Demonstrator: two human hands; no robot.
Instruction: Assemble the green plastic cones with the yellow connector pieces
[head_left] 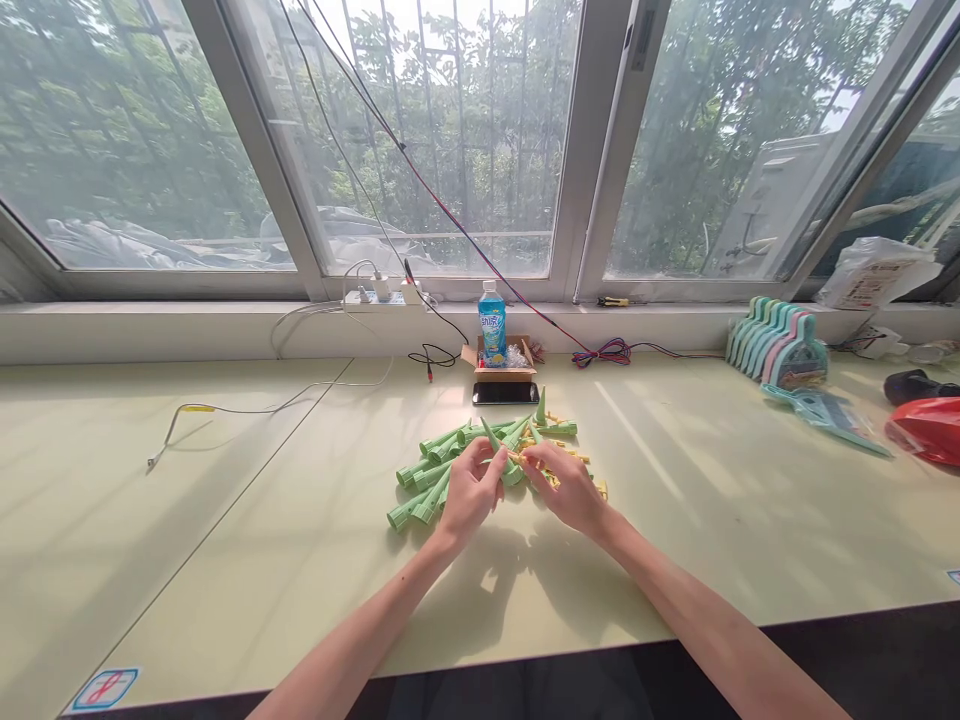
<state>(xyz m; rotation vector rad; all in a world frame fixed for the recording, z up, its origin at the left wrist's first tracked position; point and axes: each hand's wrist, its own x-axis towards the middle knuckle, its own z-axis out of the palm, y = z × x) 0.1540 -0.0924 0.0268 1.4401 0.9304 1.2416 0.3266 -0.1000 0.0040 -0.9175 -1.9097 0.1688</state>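
Note:
A heap of green cone-shaped plastic pieces lies on the pale green table, with small yellow pieces scattered to its right. My left hand is closed round one green cone, holding it over the heap. My right hand pinches a small yellow piece and holds it against that cone. Both hands meet just above the pile.
Behind the pile lie a dark phone, a small cardboard box and a blue drink bottle. Cables trail left and along the window sill. At right stand stacked green and pink pieces and a red bag.

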